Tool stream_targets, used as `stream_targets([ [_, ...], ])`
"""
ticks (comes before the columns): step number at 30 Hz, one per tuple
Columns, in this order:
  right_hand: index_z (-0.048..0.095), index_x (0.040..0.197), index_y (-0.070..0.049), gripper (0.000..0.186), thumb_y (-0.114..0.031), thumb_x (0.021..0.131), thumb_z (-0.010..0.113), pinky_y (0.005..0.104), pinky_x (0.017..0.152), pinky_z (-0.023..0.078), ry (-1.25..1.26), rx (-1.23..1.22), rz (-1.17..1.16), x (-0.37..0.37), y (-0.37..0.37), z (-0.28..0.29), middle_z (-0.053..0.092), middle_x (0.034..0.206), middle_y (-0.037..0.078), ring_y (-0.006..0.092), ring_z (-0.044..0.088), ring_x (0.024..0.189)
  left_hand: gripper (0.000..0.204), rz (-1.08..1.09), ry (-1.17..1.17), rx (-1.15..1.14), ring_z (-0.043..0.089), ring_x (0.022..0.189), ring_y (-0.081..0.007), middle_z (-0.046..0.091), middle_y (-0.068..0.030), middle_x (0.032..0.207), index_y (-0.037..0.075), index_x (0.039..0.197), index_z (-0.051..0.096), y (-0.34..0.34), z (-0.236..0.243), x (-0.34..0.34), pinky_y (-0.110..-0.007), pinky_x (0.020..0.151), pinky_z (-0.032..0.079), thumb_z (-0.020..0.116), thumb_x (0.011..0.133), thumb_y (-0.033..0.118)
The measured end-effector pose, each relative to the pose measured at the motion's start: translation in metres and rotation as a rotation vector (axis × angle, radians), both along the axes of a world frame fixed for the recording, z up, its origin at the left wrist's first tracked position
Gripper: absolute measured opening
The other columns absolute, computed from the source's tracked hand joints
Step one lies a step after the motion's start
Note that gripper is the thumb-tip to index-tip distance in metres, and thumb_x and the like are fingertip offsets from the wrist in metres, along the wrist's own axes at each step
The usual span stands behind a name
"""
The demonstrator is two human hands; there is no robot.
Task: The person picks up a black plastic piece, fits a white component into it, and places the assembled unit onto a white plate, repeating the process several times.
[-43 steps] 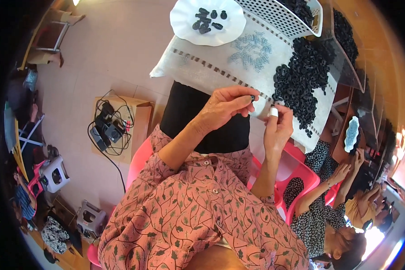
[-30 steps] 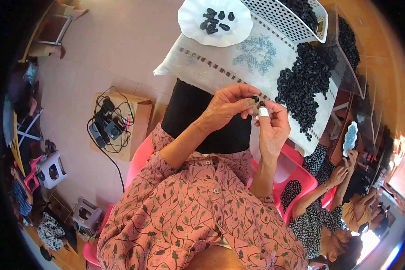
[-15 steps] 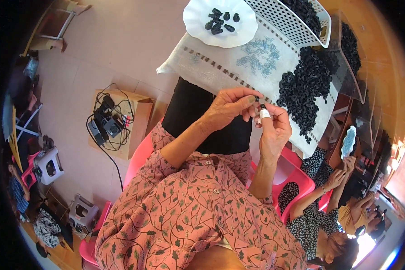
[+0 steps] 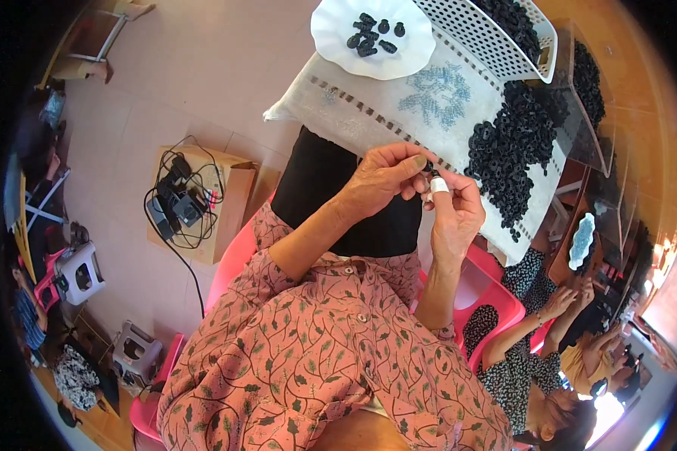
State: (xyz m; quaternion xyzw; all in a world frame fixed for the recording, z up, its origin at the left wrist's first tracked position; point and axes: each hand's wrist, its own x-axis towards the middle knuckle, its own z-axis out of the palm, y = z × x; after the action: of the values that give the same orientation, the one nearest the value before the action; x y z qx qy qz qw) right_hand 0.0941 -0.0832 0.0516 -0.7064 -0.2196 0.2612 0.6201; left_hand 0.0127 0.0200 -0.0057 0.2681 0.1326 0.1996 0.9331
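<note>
My left hand (image 4: pixel 387 179) pinches a small black plastic part (image 4: pixel 429 166) between thumb and fingers, just off the table's near edge. Meeting it there is my right hand (image 4: pixel 459 214), its thumb and fingers closed on a second small black piece; white tape wraps one digit. The fingertips cover most of both pieces, so how they fit together cannot be made out. To the right of the hands, a heap of loose black plastic parts (image 4: pixel 504 150) lies on the table's pale cloth (image 4: pixel 368 120). Several assembled-looking black pieces (image 4: pixel 366 37) sit on a white wavy-edged plate (image 4: pixel 331 56).
A white perforated basket (image 4: pixel 496 52) of black parts stands at the far right, beside a clear panel (image 4: pixel 587 113). Left on the floor, a cardboard box (image 4: pixel 233 203) carries black adapters and cables (image 4: pixel 180 199). A co-worker (image 4: pixel 534 376) sits at right near a pale blue dish (image 4: pixel 581 240).
My hands have drawn slightly closer, bringing the two small black pieces against each other. The co-worker's hand has come away from the pale blue dish.
</note>
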Motion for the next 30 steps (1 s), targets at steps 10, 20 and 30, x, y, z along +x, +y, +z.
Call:
stream_targets([
  [10,0.06,0.096,0.003,0.012,0.002,0.084,0.055,0.0209,0.056,0.046,-0.085,-0.039,-0.032,-0.002,0.001,-0.005,0.06,0.082,0.006,0.0085,0.056,0.067,0.02,0.021,0.062,0.099,0.049,0.059,-0.0057,0.059,-0.0017,0.072,0.0,0.1,0.063,0.0,0.0,0.0,-0.018,0.051,0.039,0.053,0.096,0.016],
  [20,0.06,0.089,0.001,0.008,0.003,0.081,0.06,0.0183,0.052,0.039,-0.209,-0.032,-0.069,-0.002,0.001,-0.019,0.057,0.074,0.0,0.0036,0.048,0.06,0.019,0.052,0.159,0.314,0.048,0.056,-0.0042,0.057,0.0003,0.068,-0.001,0.097,0.064,0.0,0.009,0.0,-0.017,0.049,0.039,0.053,0.095,0.014],
  [30,0.059,0.087,0.001,0.012,0.005,0.076,0.058,0.0196,0.05,0.04,-0.298,-0.038,-0.087,-0.001,0.0,-0.024,0.057,0.073,0.0,0.0039,0.049,0.058,0.015,0.109,0.172,0.321,0.05,0.054,-0.0045,0.058,-0.0006,0.067,-0.001,0.097,0.064,-0.003,0.01,0.001,-0.018,0.047,0.04,0.056,0.093,0.01],
])
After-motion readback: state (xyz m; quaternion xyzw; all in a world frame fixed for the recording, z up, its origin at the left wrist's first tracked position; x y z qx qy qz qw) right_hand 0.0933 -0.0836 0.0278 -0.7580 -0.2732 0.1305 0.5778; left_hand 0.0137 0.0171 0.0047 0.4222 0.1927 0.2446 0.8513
